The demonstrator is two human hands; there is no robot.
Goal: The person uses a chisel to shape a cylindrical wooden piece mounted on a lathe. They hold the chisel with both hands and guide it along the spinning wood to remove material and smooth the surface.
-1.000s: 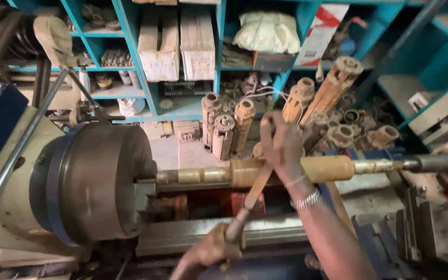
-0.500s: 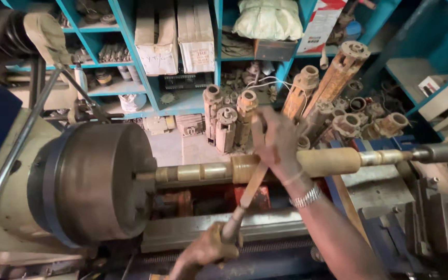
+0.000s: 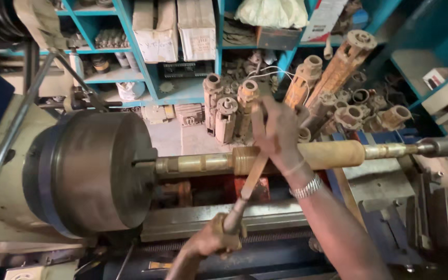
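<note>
The blue shelving unit (image 3: 219, 57) behind the lathe holds mixed stock. Its upper left compartment holds two upright cardboard boxes (image 3: 177, 26), pale and worn, standing side by side. The compartment to their left holds a row of small dark cylindrical parts (image 3: 111, 39). The upper middle compartment holds a pale green bundle (image 3: 271, 12) above a dark flat box (image 3: 279, 37). A white and red carton (image 3: 321, 19) leans just right of the bundle. Below the shelves, a cluster of worn cylindrical shafts (image 3: 333, 93) stands and leans against the unit. A long shaft workpiece (image 3: 338, 153) lies level between the round steel chuck (image 3: 94, 171) on the left and the tailstock end on the right; its brass-coloured section sits nearest the chuck. A long flat file (image 3: 254, 166) crosses the workpiece at a steep angle, resting on top of it. The left hand (image 3: 211, 241) is closed around the file's wooden handle, low in the view and in front of the lathe bed (image 3: 193, 220). The right hand (image 3: 281, 132) is folded over the file's upper end, the fingers curled around the blade and pressing it against the workpiece. A metal bracelet (image 3: 307, 186) sits on the right wrist.
</note>
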